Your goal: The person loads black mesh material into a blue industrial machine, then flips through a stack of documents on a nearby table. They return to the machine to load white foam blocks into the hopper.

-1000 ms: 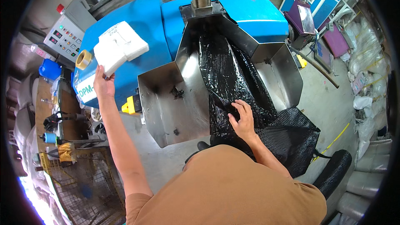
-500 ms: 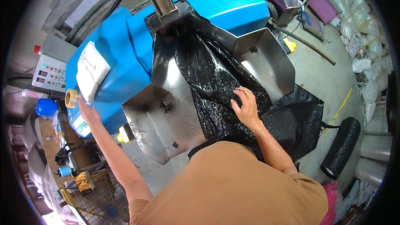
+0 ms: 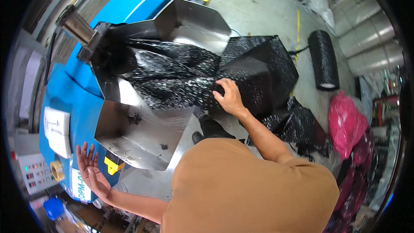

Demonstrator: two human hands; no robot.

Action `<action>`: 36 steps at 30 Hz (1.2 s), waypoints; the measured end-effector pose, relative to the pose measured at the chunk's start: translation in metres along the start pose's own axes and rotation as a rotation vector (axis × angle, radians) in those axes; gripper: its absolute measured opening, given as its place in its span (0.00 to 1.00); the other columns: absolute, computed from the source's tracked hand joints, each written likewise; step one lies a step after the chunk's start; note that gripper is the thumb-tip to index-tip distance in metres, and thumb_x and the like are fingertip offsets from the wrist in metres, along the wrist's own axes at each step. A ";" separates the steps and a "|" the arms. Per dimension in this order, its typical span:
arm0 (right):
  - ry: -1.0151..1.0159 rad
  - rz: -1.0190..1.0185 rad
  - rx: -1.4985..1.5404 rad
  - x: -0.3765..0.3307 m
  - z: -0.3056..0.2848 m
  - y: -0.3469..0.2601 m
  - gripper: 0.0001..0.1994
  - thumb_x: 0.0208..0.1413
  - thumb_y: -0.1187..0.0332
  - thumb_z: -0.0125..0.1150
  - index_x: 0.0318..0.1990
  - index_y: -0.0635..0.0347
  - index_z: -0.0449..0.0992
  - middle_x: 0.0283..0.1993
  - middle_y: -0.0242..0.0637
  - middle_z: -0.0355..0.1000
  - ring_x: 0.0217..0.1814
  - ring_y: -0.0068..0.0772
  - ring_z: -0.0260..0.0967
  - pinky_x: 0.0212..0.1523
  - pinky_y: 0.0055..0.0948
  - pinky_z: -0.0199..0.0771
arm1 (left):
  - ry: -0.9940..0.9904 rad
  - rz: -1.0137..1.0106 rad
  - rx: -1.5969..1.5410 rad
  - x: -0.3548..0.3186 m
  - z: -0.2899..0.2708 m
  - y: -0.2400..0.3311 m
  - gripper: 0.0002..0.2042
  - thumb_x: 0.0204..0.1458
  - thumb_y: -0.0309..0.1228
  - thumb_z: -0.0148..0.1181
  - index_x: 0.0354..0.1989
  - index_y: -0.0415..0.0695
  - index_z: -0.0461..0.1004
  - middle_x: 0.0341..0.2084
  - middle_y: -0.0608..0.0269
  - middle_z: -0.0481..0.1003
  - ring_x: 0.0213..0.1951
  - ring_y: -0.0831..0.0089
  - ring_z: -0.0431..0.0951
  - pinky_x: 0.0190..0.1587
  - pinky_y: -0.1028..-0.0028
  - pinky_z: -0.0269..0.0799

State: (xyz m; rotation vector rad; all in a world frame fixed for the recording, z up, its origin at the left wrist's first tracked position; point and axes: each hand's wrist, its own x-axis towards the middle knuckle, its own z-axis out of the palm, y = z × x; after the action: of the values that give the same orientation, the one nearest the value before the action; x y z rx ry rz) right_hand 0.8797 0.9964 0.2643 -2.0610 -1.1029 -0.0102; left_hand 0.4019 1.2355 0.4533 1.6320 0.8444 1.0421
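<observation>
My right hand (image 3: 229,97) rests over the near edge of a long black bubble-wrap sheet (image 3: 172,60), its fingers bent and thumb apart. The sheet lies bunched in a wide steel hopper (image 3: 159,121) and narrows toward the dark mouth under a metal cylinder (image 3: 77,26). Past the hopper's lip, more of it hangs toward the floor. My left hand (image 3: 92,172) is raised with fingers spread, holding nothing. It is beside a blue machine housing (image 3: 64,90), close to a yellow-and-black fitting (image 3: 113,164) on the hopper.
A white foam block (image 3: 57,131) and a tape roll (image 3: 56,170) sit on the blue housing, near a control panel (image 3: 36,170). Rightward stand a black bubble-wrap roll (image 3: 323,60) and a pink plastic bag (image 3: 347,123). Loose black wrap (image 3: 293,125) lies on the floor.
The view has swung to the right, so the machine appears turned and farther left. My left hand's fingers have spread, palm now showing. My right hand has stayed at the black sheet.
</observation>
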 end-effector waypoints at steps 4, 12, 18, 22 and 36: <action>0.007 0.209 -0.036 -0.107 -0.010 0.007 0.20 0.52 0.64 0.72 0.52 0.61 0.79 0.55 0.46 0.75 0.60 0.53 0.71 0.62 0.48 0.71 | -0.230 0.024 -0.096 0.003 0.030 0.005 0.47 0.59 0.56 0.64 0.78 0.36 0.56 0.72 0.40 0.64 0.70 0.48 0.70 0.71 0.56 0.62; -0.346 0.891 -0.096 -0.314 -0.030 0.071 0.29 0.66 0.36 0.53 0.40 0.51 0.89 0.46 0.51 0.81 0.56 0.58 0.75 0.62 0.49 0.71 | -0.589 0.008 -0.159 -0.003 0.141 0.017 0.52 0.52 0.61 0.69 0.77 0.35 0.58 0.70 0.40 0.68 0.67 0.51 0.73 0.68 0.60 0.65; -0.639 1.368 0.109 -0.466 -0.011 0.115 0.39 0.67 0.27 0.38 0.48 0.49 0.89 0.61 0.44 0.80 0.67 0.53 0.73 0.71 0.52 0.63 | -0.883 -0.031 -0.160 -0.037 0.205 0.037 0.54 0.49 0.60 0.71 0.77 0.36 0.59 0.70 0.40 0.68 0.69 0.50 0.72 0.69 0.57 0.63; -0.606 1.450 0.205 -0.532 -0.027 0.120 0.41 0.68 0.28 0.39 0.47 0.55 0.88 0.63 0.49 0.78 0.66 0.51 0.72 0.67 0.50 0.68 | -0.977 -0.038 -0.144 -0.081 0.235 0.049 0.53 0.50 0.60 0.71 0.77 0.36 0.59 0.70 0.41 0.68 0.69 0.50 0.71 0.69 0.56 0.64; -0.276 1.597 0.658 -0.838 -0.064 0.133 0.42 0.67 0.28 0.44 0.58 0.62 0.84 0.53 0.50 0.83 0.49 0.49 0.81 0.56 0.46 0.77 | -1.606 -0.203 -0.006 -0.343 0.401 0.096 0.41 0.54 0.36 0.71 0.77 0.41 0.61 0.69 0.51 0.71 0.68 0.59 0.72 0.68 0.63 0.64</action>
State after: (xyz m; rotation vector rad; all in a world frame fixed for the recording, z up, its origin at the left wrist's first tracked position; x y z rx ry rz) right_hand 0.4731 0.3260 -0.0651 -1.7722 0.6012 1.2326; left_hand 0.6416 0.7582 0.4061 1.6935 -0.1227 -0.5276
